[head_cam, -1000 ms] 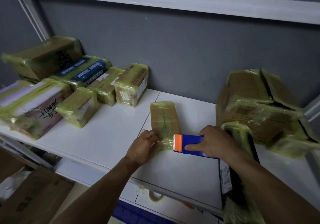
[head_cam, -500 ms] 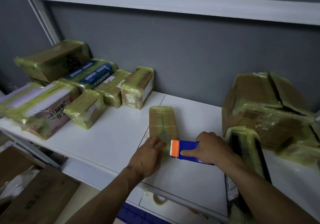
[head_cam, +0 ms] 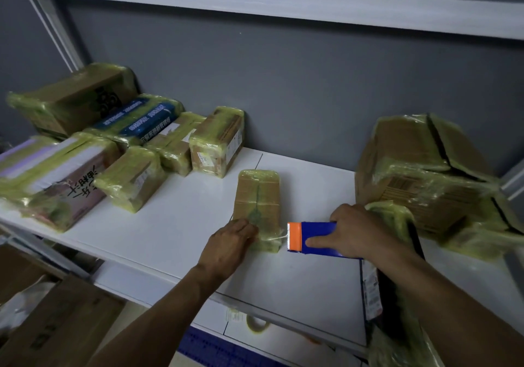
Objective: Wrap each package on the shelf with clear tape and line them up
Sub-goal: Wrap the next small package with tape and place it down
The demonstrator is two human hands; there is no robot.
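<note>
Taping: the small package (head_cam: 258,196) is being finished. Its near end is pressed flat under the left hand (head_cam: 226,246), with the fingers laid straight.
Tape dispenser (head_cam: 314,237): gripped in the right hand (head_cam: 357,230), forefinger stretched along its blue side, orange cutter turned toward the left hand.
Change: half a second ago the cutter was held against the package's edge. It has now been drawn a little away to the right, and a thin strand of tape (head_cam: 276,237) is stretched between them.
Meaning: the strip is judged to be laid and about to be severed, after which this package remains to be lined up.
Row: wrapped packages (head_cam: 175,145) are ranged well beyond the left hand, against the grey wall (head_cam: 283,83).
Right side: a large wrapped box (head_cam: 419,173) stands beyond the right hand, and a dark flat parcel (head_cam: 397,267) lies under the right forearm.
Shelf (head_cam: 181,224): white and dimly lit. A tape roll (head_cam: 256,322) is seen on the lower board beneath the hands.
</note>
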